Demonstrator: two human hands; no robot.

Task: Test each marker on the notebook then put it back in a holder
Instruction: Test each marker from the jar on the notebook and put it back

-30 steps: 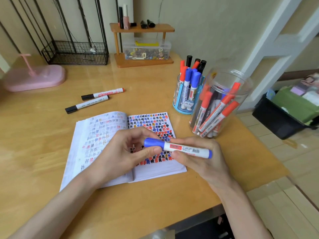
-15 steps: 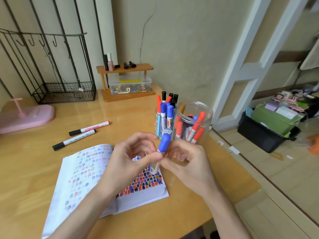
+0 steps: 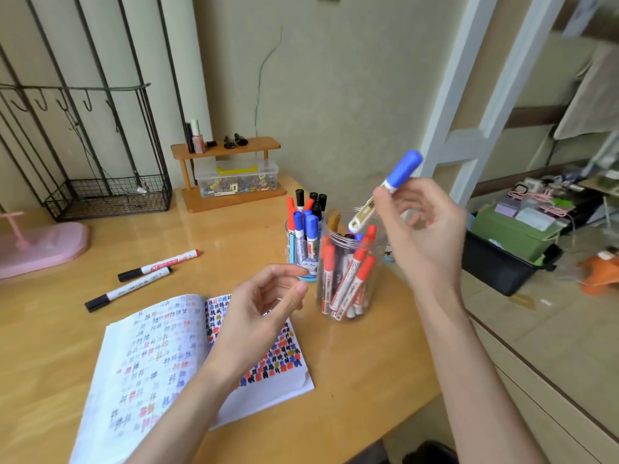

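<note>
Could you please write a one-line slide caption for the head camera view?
Right hand holds a capped blue marker tilted above the clear jar; left hand hovers empty over the notebook.

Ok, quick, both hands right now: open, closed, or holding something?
Left hand: open, holding nothing, above the open paper notebook.
Right hand: holding the blue-capped white marker, raised and tilted.

My right hand (image 3: 425, 229) pinched the blue-capped marker (image 3: 398, 175) just under its cap, tilted, cap uppermost; its lower end hung over the mouth of the clear jar (image 3: 348, 283) below my grip; down to the left, my left hand (image 3: 258, 313) hovered empty, fingers loosely curled, above the open notebook (image 3: 150, 356).
</note>
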